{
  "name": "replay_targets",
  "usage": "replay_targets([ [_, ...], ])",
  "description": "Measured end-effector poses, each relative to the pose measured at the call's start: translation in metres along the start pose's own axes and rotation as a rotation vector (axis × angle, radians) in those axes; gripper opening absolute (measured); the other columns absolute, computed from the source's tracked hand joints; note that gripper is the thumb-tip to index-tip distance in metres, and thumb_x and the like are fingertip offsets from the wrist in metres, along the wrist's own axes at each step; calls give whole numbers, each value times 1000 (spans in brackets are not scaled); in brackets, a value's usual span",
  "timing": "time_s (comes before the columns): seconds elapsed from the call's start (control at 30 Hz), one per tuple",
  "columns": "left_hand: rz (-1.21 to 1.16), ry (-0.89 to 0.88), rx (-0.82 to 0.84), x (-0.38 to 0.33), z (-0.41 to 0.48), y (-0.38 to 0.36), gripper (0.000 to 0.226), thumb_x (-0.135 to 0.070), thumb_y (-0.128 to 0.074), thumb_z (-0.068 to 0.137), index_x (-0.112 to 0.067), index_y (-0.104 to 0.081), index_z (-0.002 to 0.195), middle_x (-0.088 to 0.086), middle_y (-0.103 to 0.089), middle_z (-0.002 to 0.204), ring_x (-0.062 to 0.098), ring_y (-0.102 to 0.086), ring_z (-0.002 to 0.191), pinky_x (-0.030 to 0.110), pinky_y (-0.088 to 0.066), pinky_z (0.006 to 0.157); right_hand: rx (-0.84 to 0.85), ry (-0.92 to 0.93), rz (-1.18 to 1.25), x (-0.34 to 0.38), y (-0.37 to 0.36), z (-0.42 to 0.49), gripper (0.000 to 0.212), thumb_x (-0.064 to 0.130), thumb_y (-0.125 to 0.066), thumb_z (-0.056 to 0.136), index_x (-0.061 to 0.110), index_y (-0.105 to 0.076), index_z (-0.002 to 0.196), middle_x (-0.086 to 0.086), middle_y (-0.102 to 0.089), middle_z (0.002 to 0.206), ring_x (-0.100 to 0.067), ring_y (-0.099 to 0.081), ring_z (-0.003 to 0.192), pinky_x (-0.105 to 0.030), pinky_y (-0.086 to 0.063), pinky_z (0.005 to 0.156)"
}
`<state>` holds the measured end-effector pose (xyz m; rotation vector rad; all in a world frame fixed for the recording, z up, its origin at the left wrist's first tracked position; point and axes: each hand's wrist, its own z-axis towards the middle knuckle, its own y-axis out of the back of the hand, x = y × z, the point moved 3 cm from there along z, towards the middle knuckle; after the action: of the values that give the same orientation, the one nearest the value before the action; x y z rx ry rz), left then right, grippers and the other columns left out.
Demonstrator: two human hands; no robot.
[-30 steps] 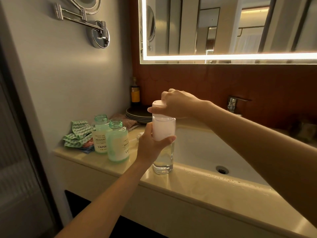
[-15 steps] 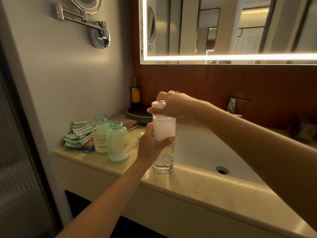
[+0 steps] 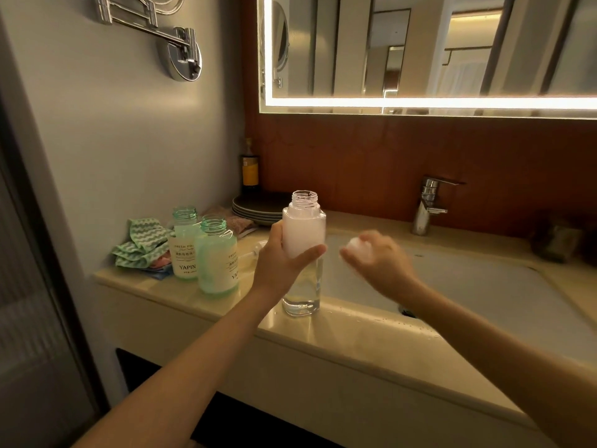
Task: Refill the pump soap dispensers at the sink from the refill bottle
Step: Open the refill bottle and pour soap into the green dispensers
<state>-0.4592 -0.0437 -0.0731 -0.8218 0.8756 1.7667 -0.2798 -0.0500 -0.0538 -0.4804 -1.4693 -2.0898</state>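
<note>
A left hand (image 3: 277, 270) wraps thumb and fingers round a tall refill bottle (image 3: 303, 234), which stands upright on the counter (image 3: 355, 337) with its neck open. The blurred right hand (image 3: 378, 260) hovers just right of it over the basin (image 3: 484, 286), fingers curled on a white cap (image 3: 355, 244). Two open-necked green dispensers (image 3: 217, 257) stand upright just left of the bottle, on the left hand's side.
</note>
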Motion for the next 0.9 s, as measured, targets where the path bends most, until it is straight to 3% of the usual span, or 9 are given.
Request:
replay_targets([
  [0.17,2,-32,-67,3,-5,0,99,-82,-59,42,-26,-41,122,-12,-53,107,2,-55,93,16,-48,71,233,138,-221,-13,-33,-42,64,58,-54,82,25,-36,134,0,-44,130,-18,-47,111,-34,-45,93],
  [0.27,-14,-51,-150,10,-14,10,98,-87,-49,53,-22,-43,126,-8,-53,114,6,-53,102,11,-42,78,301,163,-285,-13,-40,-49,64,59,-53,81,28,-35,134,3,-43,131,-16,-42,116,-32,-39,97],
  [0.37,88,-141,-380,18,-26,32,75,-71,-46,76,-14,-47,123,1,-54,122,10,-49,111,1,-31,88,302,157,-288,-14,-42,-48,72,65,-54,77,29,-34,136,3,-39,136,-16,-36,123,-35,-35,103],
  [0.47,248,-196,-608,32,-31,59,65,-54,-51,83,-6,-43,126,15,-41,135,23,-36,127,13,-24,103,198,84,12,-4,-41,-41,83,67,-55,70,26,-32,139,2,-39,136,-16,-36,125,-35,-36,103],
  [0.53,324,-139,-684,43,-26,77,67,-45,-62,80,-6,-39,130,18,-34,141,29,-31,131,27,-28,101,110,46,238,8,-41,-31,85,63,-59,68,26,-31,139,2,-42,132,-13,-39,119,-33,-38,98],
  [0.63,360,15,-604,58,-15,94,82,-33,-77,72,-9,-32,137,17,-35,140,31,-34,128,35,-36,93,89,58,487,33,-44,-18,83,48,-71,70,26,-29,139,5,-40,126,-7,-40,110,-25,-38,90],
  [0.73,350,105,-523,67,-11,96,86,-39,-77,70,-12,-32,138,11,-43,136,26,-43,123,34,-38,90,92,98,673,54,-51,-9,75,34,-75,71,26,-31,132,7,-43,116,-5,-48,99,-14,-44,75],
  [0.9,364,198,-472,74,-5,94,90,-43,-79,66,-17,-32,138,6,-46,138,26,-44,124,43,-43,96,61,19,777,58,-64,0,67,28,-78,69,28,-33,118,1,-51,111,-9,-54,93,-19,-49,70],
])
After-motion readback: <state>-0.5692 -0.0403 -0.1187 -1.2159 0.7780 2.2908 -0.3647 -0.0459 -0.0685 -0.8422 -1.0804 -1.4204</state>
